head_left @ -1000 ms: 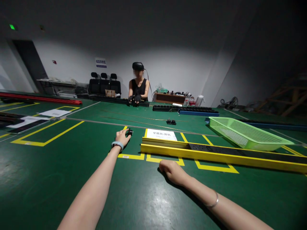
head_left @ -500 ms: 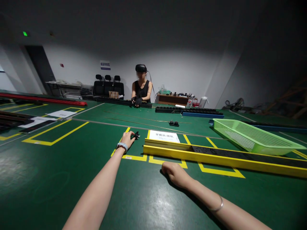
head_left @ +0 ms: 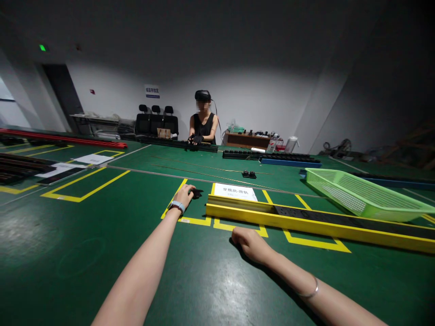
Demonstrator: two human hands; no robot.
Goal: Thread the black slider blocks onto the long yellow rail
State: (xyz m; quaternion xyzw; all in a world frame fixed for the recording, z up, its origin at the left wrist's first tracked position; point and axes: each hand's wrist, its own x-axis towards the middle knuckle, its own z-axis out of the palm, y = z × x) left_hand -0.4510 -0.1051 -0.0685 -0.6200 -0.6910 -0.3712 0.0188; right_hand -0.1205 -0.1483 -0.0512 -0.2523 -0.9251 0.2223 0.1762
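Observation:
My left hand [head_left: 184, 197] reaches forward over the green table, its fingers closed on a small black module [head_left: 197, 194] with short prongs. That part lies close to the left end of a yellow slide rail [head_left: 238, 214], a short gap away. Black modules [head_left: 306, 215] fill the channel of the rail towards the right, while its left end shows bare yellow. My right hand [head_left: 250, 243] rests on the table in front of the rail, curled into a fist; the inside of its fingers is hidden.
Behind the rail lies a white printed sheet [head_left: 235, 192]. A green plastic basket [head_left: 367, 194] stands at the right. Two small black pieces [head_left: 248, 174] and thin rods [head_left: 217, 169] lie farther back. Across the table, a person [head_left: 204, 124] in a headset handles a black rail [head_left: 170, 144].
The view has shifted slightly. The black module has turned a little in my left fingers and appears lower and flatter. My right hand stays in place.

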